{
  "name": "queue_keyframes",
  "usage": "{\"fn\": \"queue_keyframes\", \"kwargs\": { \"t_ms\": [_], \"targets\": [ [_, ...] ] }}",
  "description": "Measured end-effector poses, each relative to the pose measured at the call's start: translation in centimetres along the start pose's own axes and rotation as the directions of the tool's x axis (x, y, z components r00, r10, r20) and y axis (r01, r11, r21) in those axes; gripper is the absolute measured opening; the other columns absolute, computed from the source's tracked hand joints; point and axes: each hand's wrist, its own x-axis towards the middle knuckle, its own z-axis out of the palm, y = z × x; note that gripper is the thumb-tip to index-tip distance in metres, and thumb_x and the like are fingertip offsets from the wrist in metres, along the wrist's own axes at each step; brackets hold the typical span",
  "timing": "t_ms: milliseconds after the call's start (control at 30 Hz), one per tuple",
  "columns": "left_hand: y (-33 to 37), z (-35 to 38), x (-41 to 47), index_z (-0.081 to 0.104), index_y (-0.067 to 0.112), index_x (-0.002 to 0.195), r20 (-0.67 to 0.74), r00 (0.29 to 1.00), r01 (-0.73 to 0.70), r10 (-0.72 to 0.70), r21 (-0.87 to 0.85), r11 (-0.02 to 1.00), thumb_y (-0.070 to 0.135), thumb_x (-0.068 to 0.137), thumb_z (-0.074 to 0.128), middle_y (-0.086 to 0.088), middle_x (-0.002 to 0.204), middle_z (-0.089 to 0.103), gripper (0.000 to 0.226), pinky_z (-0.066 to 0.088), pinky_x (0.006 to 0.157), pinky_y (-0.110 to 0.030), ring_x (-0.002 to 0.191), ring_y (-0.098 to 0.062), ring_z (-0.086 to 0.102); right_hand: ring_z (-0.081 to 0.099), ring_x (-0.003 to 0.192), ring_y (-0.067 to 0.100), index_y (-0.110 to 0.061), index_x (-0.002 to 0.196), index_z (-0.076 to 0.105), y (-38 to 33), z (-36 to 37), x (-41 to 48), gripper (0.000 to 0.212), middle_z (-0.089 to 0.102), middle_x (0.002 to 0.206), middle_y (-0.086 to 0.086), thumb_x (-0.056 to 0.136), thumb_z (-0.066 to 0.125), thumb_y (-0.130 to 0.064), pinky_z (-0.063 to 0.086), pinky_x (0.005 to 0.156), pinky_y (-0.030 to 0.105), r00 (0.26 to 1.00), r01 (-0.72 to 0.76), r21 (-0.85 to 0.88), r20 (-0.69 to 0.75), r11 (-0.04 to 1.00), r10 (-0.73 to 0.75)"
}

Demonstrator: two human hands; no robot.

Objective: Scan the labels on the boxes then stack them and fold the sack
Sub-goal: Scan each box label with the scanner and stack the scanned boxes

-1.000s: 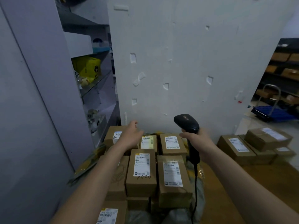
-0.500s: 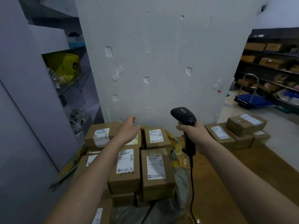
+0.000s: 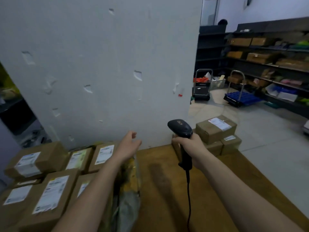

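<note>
We are gripping the barcode scanner (image 3: 181,131) in our right hand (image 3: 189,144), our empty left hand (image 3: 127,146) hanging relaxed beside the labelled cardboard boxes (image 3: 50,178)

Both arms stretched forward, forearms bare; my left hand (image 3: 128,146) open, fingers relaxed and slightly spread, palm turned inward, holding nothing; my right hand (image 3: 190,144) about level with it, fingers curled round the handle of the scanner (image 3: 179,127), wrist straight.
</note>
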Motion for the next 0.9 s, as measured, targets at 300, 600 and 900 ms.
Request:
{"fn": "queue_keyframes", "kwargs": {
  "t_ms": [300,600,900],
  "targets": [
    [6.8,9.0,1.6,0.040,0.011,0.149,0.013,0.997,0.073,-0.073,0.023,0.997,0.025,0.101,0.054,-0.006,0.148,0.047,0.051,0.038,0.111,-0.037,0.134,-0.023,0.046,0.061,0.097,0.029,-0.017,0.095,0.063,-0.6,-11.0,5.3,0.014,0.065,0.114,0.023,0.087,0.072,-0.009,0.052,0.101,0.053,0.999,-0.036,0.054,0.007,0.998,0.036],
    [10.3,14.1,2.9,0.042,0.014,0.149,0.032,0.998,0.057,-0.058,0.037,0.998,0.028,0.101,0.054,-0.002,0.148,0.048,0.051,0.040,0.111,-0.036,0.133,-0.020,0.048,0.058,0.093,0.024,-0.013,0.100,0.066,0.2,-14.0,7.9,0.013,0.065,0.107,0.020,0.088,0.071,-0.009,0.047,0.076,0.033,0.996,-0.082,0.080,0.035,0.993,0.079],
    [9.3,14.3,4.4,0.041,0.015,0.149,0.042,0.997,0.060,-0.062,0.043,0.997,0.029,0.102,0.054,-0.002,0.149,0.047,0.051,0.041,0.110,-0.037,0.133,-0.021,0.048,0.063,0.107,0.034,-0.020,0.098,0.062,0.5,-13.9,10.1,0.018,0.068,0.112,0.018,0.086,0.073,-0.010,0.051,0.101,0.053,0.993,-0.119,0.114,-0.005,0.986,0.120]
  ]
}}
